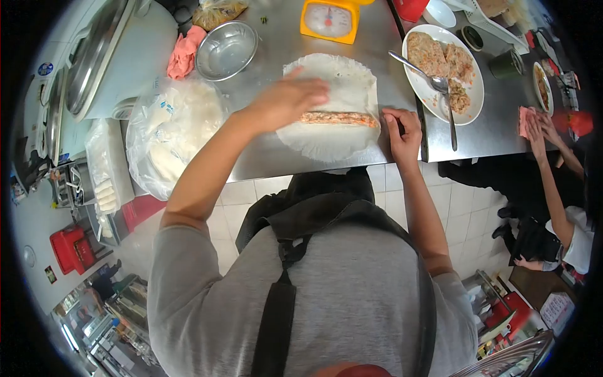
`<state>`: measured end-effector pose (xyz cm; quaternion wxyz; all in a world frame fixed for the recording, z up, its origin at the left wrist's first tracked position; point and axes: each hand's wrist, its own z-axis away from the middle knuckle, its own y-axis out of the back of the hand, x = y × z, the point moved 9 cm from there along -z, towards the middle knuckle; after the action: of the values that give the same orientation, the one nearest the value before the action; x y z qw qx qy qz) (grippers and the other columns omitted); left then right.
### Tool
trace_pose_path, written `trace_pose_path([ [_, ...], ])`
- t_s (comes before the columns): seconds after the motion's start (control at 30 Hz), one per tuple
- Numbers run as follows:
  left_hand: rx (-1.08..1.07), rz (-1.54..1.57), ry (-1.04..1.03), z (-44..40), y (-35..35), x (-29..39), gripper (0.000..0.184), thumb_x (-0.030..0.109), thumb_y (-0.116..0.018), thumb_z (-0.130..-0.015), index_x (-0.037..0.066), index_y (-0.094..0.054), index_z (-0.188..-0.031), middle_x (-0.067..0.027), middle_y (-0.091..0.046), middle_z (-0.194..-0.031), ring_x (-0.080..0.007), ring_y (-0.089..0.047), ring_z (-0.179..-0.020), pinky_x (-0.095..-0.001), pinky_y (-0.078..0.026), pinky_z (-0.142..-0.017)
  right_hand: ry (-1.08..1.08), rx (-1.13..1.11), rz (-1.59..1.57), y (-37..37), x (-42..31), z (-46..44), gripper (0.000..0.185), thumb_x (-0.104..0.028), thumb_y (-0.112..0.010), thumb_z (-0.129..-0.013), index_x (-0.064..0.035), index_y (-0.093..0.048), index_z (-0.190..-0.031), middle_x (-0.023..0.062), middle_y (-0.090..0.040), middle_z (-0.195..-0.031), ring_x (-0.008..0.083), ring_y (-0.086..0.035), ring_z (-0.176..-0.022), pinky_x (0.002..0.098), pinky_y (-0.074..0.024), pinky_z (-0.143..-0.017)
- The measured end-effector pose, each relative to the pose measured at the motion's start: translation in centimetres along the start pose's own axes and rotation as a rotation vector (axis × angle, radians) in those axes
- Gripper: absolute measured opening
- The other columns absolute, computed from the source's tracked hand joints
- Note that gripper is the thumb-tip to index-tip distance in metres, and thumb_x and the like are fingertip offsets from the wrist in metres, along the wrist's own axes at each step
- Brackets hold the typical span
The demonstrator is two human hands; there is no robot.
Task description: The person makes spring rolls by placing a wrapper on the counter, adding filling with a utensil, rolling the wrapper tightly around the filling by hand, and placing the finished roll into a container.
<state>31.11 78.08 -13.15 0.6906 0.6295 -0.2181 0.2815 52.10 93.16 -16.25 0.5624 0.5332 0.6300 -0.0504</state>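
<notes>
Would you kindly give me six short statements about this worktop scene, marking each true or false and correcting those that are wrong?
1. The left hand is over the pale wrapper. True.
2. The right hand is holding a spoon. False: the two spoons rest on the white plate, apart from that hand.
3. A strip of filling lies across the pale wrapper. True.
4. The pale wrapper is rolled into a closed tube. False: it lies spread out flat.
5. The dial scale is blue. False: its body is yellow-orange.
6. A metal bowl stands to the left of the dial scale. True.
</notes>
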Motion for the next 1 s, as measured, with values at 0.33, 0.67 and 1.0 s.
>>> trace_pose_path([
  [0.33, 0.706, -0.26, 0.186, 12.7, -0.2, -2.6, 0.018, 0.007, -0.078, -0.081, 0.013, -0.078, -0.098, -0.0043, -0.072, -0.107, -0.0264, -0.062, -0.103, -0.0401, -0.042, -0.096, 0.058, -0.08, 0.069, -0.1, -1.6, 3.5, 0.009, -0.007, -0.073, -0.089, -0.0038, -0.071, -0.097, 0.0107, -0.068, -0.1, 0.0291, -0.06, -0.096, 0.037, -0.0487, -0.084],
  [0.67, 0.756, -0.336, -0.013, 12.7, -2.3, -0.7, 0.023, 0.009, -0.078, -0.078, 0.011, -0.077, -0.1, 0.0001, -0.071, -0.108, -0.0216, -0.061, -0.106, -0.0383, -0.044, -0.094, 0.217, -0.145, 0.196, -1.0, -2.9, 3.9, 0.018, -0.004, -0.071, -0.089, -0.0041, -0.072, -0.108, 0.0136, -0.067, -0.105, 0.0319, -0.062, -0.1, 0.0408, -0.0489, -0.09],
  [1.0, 0.717, -0.359, -0.078, 13.9, -3.9, -0.8, 0.032, 0.004, -0.067, -0.078, 0.01, -0.074, -0.109, -0.0008, -0.071, -0.118, -0.021, -0.061, -0.114, -0.0382, -0.044, -0.101, 0.457, -0.325, 0.299, -2.0, -4.8, 3.8, 0.025, 0.0, -0.067, -0.087, -0.0028, -0.069, -0.112, 0.0157, -0.065, -0.107, 0.0355, -0.061, -0.098, 0.0454, -0.0462, -0.09],
])
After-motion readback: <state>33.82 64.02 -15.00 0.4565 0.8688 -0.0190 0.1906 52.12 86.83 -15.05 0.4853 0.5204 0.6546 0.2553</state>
